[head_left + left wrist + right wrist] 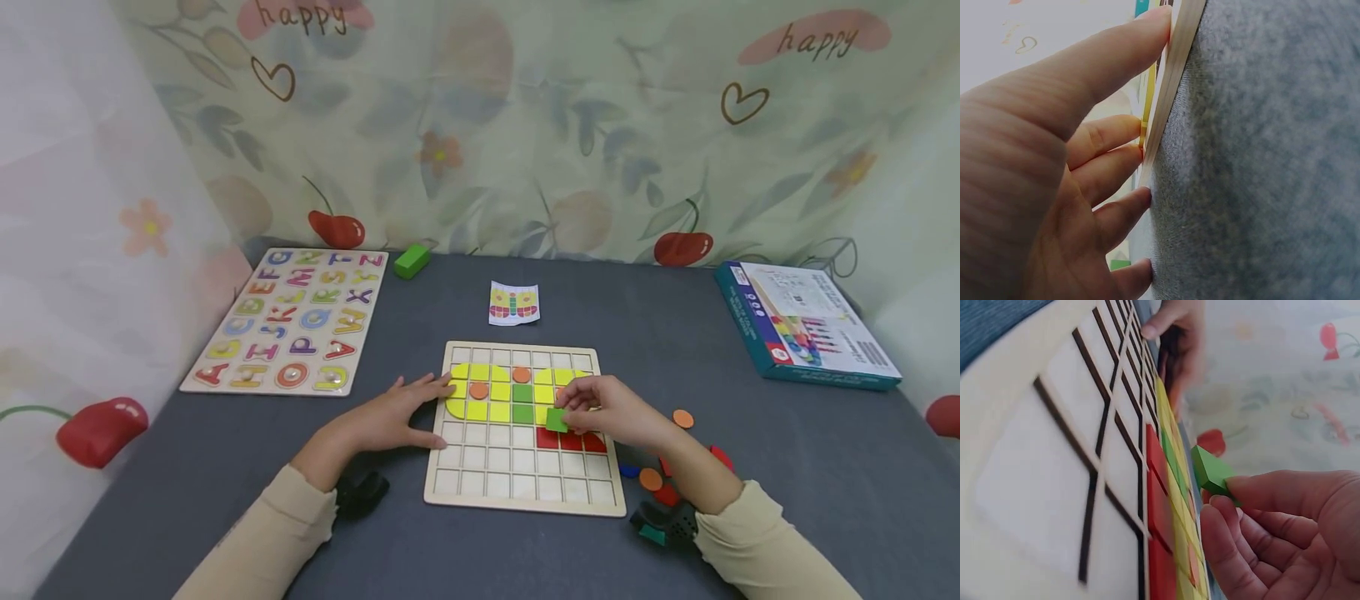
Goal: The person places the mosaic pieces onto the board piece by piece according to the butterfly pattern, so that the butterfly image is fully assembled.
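Note:
A wooden grid board (480, 492) lies at the middle of the table, partly filled with yellow, orange, green and red tiles. My right hand (611, 408) pinches a green square tile (557, 420) between thumb and fingers, just above the board near the row of red tiles (572, 440). In the right wrist view that green tile (1211, 469) is tilted and apart from the board. My left hand (390, 414) rests at the board's left edge with its fingers spread. In the left wrist view, thumb and fingertips touch the board's edge (1175, 75).
A small picture card (513, 303) lies behind the board. An alphabet board (288, 321) is at left, with a green block (412, 262) beside it. A box (813, 325) lies at far right. Loose tiles, including an orange disc (651, 479), are scattered around the right forearm.

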